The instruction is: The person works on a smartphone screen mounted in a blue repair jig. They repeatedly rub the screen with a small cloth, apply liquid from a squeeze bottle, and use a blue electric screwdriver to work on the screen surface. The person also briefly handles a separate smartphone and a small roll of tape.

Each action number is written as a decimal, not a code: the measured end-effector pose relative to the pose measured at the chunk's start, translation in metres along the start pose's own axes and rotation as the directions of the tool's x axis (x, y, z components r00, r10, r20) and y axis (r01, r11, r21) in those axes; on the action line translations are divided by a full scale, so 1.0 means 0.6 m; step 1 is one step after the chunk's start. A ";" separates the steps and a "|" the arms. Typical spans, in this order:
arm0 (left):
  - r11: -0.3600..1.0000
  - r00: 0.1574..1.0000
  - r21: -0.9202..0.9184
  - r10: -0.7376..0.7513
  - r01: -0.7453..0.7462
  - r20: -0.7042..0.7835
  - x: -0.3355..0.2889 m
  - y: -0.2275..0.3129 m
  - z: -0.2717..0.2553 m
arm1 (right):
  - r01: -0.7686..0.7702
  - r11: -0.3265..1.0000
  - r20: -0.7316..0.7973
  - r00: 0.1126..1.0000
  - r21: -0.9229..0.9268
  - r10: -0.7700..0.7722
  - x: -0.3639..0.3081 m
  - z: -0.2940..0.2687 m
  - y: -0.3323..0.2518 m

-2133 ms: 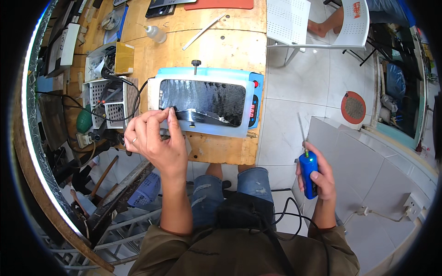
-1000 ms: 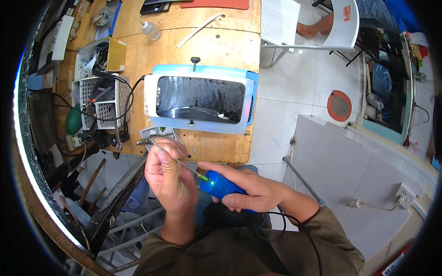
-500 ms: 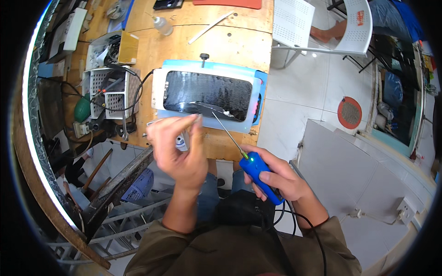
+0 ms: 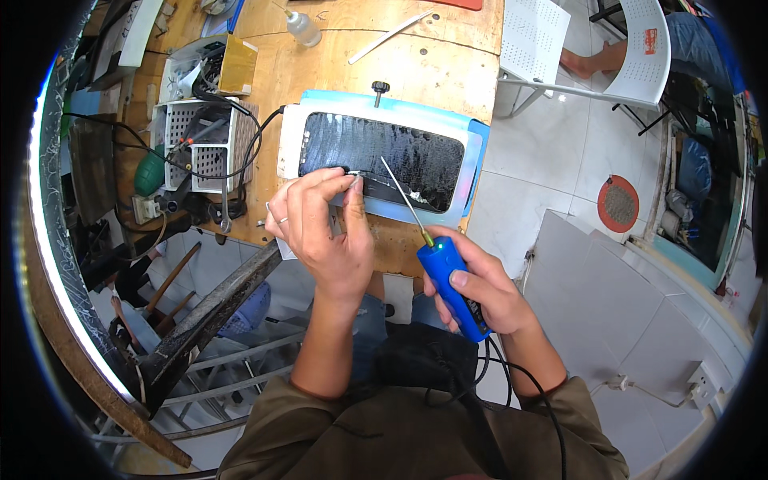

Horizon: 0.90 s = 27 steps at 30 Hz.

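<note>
My right hand (image 4: 484,292) is wrapped round a blue corded hand tool (image 4: 452,284), with a small green light and a thin metal rod. The rod's tip hovers over or touches a dark phone screen (image 4: 392,148); which of the two I cannot tell. This screen lies flat on a white heating plate (image 4: 292,132) with a blue edge. Along its near side runs a whitish, wrinkled strand of glue residue (image 4: 414,196). My left hand (image 4: 324,220), a ring on one finger, pinches at the strand's left end, its fingertips at the screen's near edge. What sits between them is too small to name.
A black knob (image 4: 380,88) rises behind the plate. Farther back are a clear dropper bottle (image 4: 302,28) and a white stick (image 4: 390,38). At left stands a white basket (image 4: 172,132) of tools with black cables. White chairs (image 4: 536,40) are at right, with a person's leg (image 4: 592,60).
My left hand has moved forward to the screen's near edge. The tool's rod tip has shifted farther over the screen. The whole view has shifted a little.
</note>
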<state>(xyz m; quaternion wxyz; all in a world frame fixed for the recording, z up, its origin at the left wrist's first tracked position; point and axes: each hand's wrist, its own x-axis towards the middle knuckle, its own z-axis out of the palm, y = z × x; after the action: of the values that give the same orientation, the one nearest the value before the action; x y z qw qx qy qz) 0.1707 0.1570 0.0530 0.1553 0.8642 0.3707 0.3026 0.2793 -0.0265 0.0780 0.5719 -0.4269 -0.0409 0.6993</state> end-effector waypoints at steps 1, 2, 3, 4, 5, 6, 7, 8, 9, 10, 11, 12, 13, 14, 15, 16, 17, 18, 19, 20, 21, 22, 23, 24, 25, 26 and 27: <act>1.000 1.000 0.004 0.002 -0.002 0.007 0.001 0.000 -0.001 | -0.006 1.000 0.010 1.000 0.000 0.006 -0.002 0.001 -0.001; 1.000 1.000 -0.001 -0.003 0.003 0.009 0.000 -0.001 0.000 | -0.015 1.000 0.027 1.000 -0.009 0.015 -0.003 0.003 0.002; 1.000 1.000 -0.006 -0.006 0.006 0.010 0.000 -0.001 0.000 | -0.022 1.000 0.045 0.999 -0.018 0.022 -0.003 0.007 0.005; 1.000 1.000 -0.010 -0.009 0.009 0.012 0.000 -0.001 0.001 | -0.028 0.999 0.063 0.998 -0.026 0.030 -0.002 0.009 0.007; 1.000 1.000 -0.012 -0.007 0.007 0.011 0.001 -0.002 0.000 | -0.024 0.999 0.055 0.998 -0.029 0.025 0.000 0.009 0.008; 1.000 1.000 -0.014 -0.005 0.005 0.011 0.001 -0.002 0.000 | -0.019 0.999 0.048 0.999 -0.031 0.021 0.004 0.007 0.009; 1.000 1.000 -0.015 -0.003 0.003 0.012 0.001 -0.003 -0.001 | -0.014 0.999 0.040 0.999 -0.033 0.016 0.006 0.006 0.009; 1.000 1.000 -0.016 -0.004 0.004 0.011 0.002 -0.002 0.000 | -0.010 1.000 0.034 0.999 -0.029 0.011 0.006 0.006 0.008; 1.000 1.000 -0.016 -0.004 0.005 0.012 0.002 -0.002 0.000 | -0.006 1.000 0.026 1.000 -0.025 0.007 0.006 0.005 0.007; 1.000 1.000 -0.017 -0.005 0.005 0.012 0.002 -0.002 0.000 | -0.002 1.000 0.018 1.000 -0.021 0.002 0.006 0.004 0.007; 1.000 1.000 -0.015 -0.005 0.006 0.016 0.002 -0.002 -0.001 | -0.002 1.000 0.015 1.000 -0.017 0.002 0.005 0.004 0.008; 1.000 1.000 -0.012 -0.005 0.005 0.018 0.003 -0.001 -0.002 | -0.001 1.000 0.013 1.000 -0.014 0.001 0.003 0.002 0.007; 1.000 1.000 -0.009 -0.004 0.004 0.021 0.003 0.000 -0.002 | 0.000 1.000 0.011 1.000 -0.010 0.000 0.002 0.001 0.007; 1.000 1.000 0.000 -0.005 0.005 0.023 0.003 0.001 -0.002 | 0.006 1.000 0.014 1.000 -0.008 -0.006 0.000 0.000 0.007; 1.000 1.000 0.006 -0.008 0.007 0.024 0.002 0.000 -0.002 | 0.012 1.000 0.015 1.000 -0.007 -0.012 -0.001 0.000 0.008; 1.000 1.000 0.013 -0.010 0.009 0.026 0.002 0.000 -0.001 | 0.018 1.000 0.016 1.000 -0.007 -0.018 -0.002 0.000 0.008; 1.000 1.000 0.017 -0.012 0.012 0.026 0.001 0.000 -0.001 | 0.019 1.000 0.011 1.000 -0.007 -0.018 -0.004 0.000 0.009; 1.000 1.000 0.022 -0.014 0.014 0.027 0.002 0.001 0.000 | 0.019 1.000 0.007 1.000 -0.006 -0.019 -0.006 -0.001 0.010; 1.000 0.999 0.026 -0.016 0.016 0.028 0.002 0.001 0.000 | 0.020 1.000 0.003 1.000 -0.006 -0.020 -0.007 -0.001 0.010; 0.999 0.999 0.028 -0.018 0.017 0.028 0.002 0.001 0.001 | 0.020 1.000 0.002 1.000 -0.004 -0.020 -0.008 -0.001 0.011; 0.999 0.999 0.031 -0.021 0.020 0.028 0.002 0.002 0.000 | 0.020 1.000 0.003 1.000 -0.003 -0.020 -0.008 -0.002 0.012; 0.999 0.999 0.034 -0.023 0.022 0.027 0.003 0.002 0.000 | 0.020 1.000 0.003 1.000 -0.001 -0.020 -0.008 -0.003 0.012; 0.999 0.999 0.049 -0.014 0.013 0.030 0.004 0.004 -0.001 | 0.025 1.000 0.006 1.000 0.001 -0.025 -0.008 -0.003 0.012; 0.998 0.999 0.065 -0.006 0.004 0.032 0.006 0.006 -0.003 | 0.030 1.000 0.010 1.000 0.005 -0.030 -0.007 -0.003 0.013; 0.997 0.999 0.082 0.003 -0.005 0.035 0.008 0.007 -0.004 | 0.034 0.999 0.014 0.999 0.008 -0.035 -0.006 -0.002 0.013; 0.997 0.999 0.062 0.035 -0.037 0.030 0.009 0.005 -0.004 | 0.033 0.999 0.015 0.999 0.009 -0.033 -0.006 -0.002 0.012; 0.997 0.997 0.039 0.068 -0.069 0.024 0.010 0.002 -0.002 | 0.032 0.999 0.014 0.999 0.010 -0.032 -0.006 -0.002 0.012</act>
<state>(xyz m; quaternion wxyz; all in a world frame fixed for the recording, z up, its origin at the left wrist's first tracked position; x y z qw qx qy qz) 0.1740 0.1608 0.0568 0.1320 0.8828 0.3450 0.2903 0.2747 -0.0323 0.0755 0.5846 -0.4185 -0.0484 0.6934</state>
